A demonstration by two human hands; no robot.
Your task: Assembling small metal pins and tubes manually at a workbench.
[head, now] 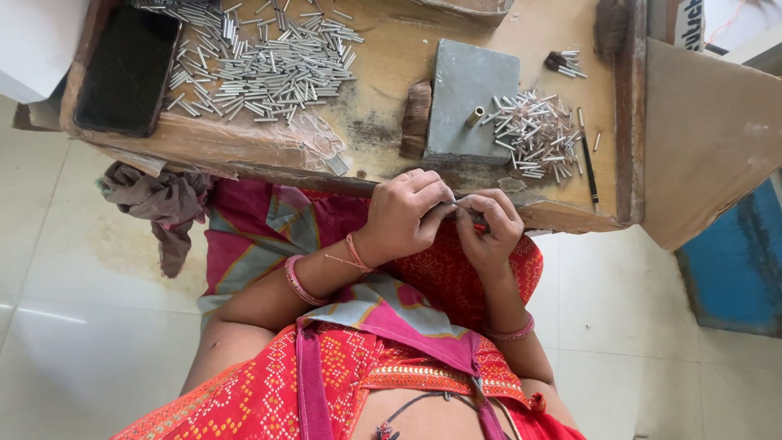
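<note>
A view from above looks down at a person seated at a low wooden table. At the upper left of the frame a dark flat phone lies on the table, and just right of it spreads a large heap of short silver metal tubes. Lower left, a brown cloth hangs off the table edge.

At the centre, both hands meet at the near edge of the table. The left hand, with bangles on the wrist, is curled closed, its fingertips pinching one end of a small thin piece; what it is exactly is too small to tell. The right hand is also curled, pinching the other end, so the piece sits between the two hands, touching both.

Above the hands stands a grey stone block with a small brass tube on it. To the right lies a smaller heap of silver tubes and a thin black stick.

The step in hand seems to be fitting or working the piece by fingertip; it calls for steady, fine pressure.
</note>
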